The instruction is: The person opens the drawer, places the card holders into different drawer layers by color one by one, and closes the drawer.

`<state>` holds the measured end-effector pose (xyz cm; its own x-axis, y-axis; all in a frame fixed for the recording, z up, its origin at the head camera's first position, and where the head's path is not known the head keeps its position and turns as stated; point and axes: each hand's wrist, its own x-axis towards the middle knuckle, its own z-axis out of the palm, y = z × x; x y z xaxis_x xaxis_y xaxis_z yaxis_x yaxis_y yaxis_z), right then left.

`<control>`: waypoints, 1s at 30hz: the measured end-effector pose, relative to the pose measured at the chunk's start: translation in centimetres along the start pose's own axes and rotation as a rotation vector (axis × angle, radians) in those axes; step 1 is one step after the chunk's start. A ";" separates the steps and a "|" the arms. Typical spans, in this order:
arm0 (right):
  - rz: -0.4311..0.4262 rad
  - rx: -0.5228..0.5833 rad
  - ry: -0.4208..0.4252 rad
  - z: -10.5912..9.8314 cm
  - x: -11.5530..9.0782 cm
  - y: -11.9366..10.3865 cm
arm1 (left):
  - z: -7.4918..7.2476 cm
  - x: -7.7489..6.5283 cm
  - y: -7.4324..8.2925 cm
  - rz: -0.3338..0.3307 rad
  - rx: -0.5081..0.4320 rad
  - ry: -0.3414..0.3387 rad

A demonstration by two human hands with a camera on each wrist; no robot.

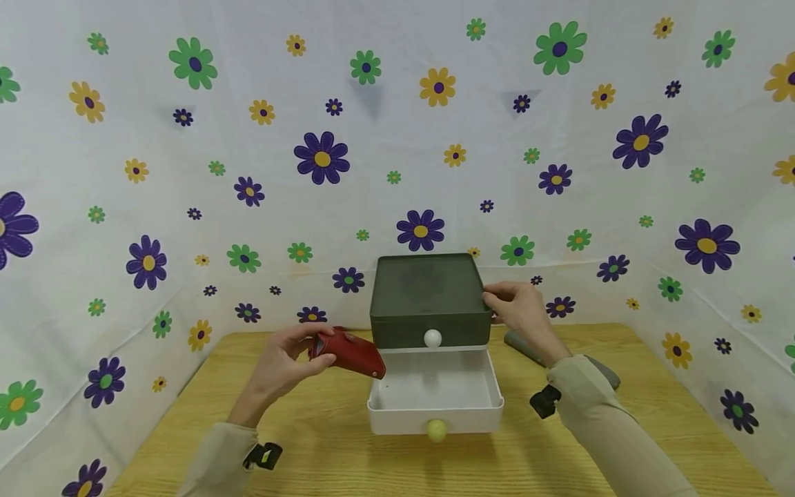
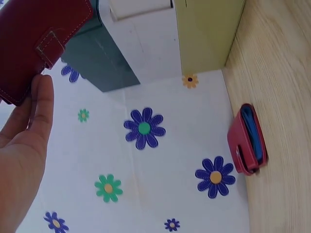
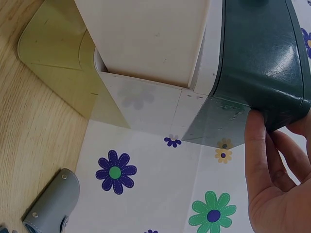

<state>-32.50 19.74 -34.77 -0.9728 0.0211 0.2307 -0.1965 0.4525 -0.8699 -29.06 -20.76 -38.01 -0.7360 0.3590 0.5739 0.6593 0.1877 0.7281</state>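
My left hand (image 1: pixel 282 369) holds a red leather case (image 1: pixel 354 353) between thumb and fingers, beside the drawer unit's left front. In the left wrist view the case shows pale stitching and a strap closure. The small drawer unit has a dark green top tier (image 1: pixel 428 286) with a white knob, and a white drawer (image 1: pixel 435 420) with a yellow-green knob stands pulled out below it. Olive-yellow is the lowest tier (image 3: pixel 53 53) in the right wrist view. My right hand (image 1: pixel 524 314) touches the green tier's right side with its fingertips, thumb near the upper edge.
A second red wallet (image 2: pixel 245 141) with blue inside lies on the wooden table near the wall, left of the unit. To the right lies a grey case (image 3: pixel 53 201) with snaps. A flower-printed white sheet (image 1: pixel 279 228) hangs behind and at both sides.
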 end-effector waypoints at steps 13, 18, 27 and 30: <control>0.015 -0.003 0.006 0.0 0.0 0.0 | 3.9 0.4 0.6 0.047 0.179 -0.073; 0.009 -0.004 0.009 0.1 0.0 0.0 | 5.5 0.4 0.9 0.066 0.313 -0.085; 0.010 -0.009 0.013 0.1 0.0 0.0 | 8.2 0.3 1.4 0.116 0.600 -0.076; 0.010 -0.017 0.015 0.1 0.0 0.1 | 8.9 0.4 1.9 0.162 0.740 -0.049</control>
<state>-32.56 19.69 -34.91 -0.9727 0.0392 0.2287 -0.1845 0.4675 -0.8645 -26.79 -12.10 -39.75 -0.6248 0.4717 0.6222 0.7026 0.6873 0.1844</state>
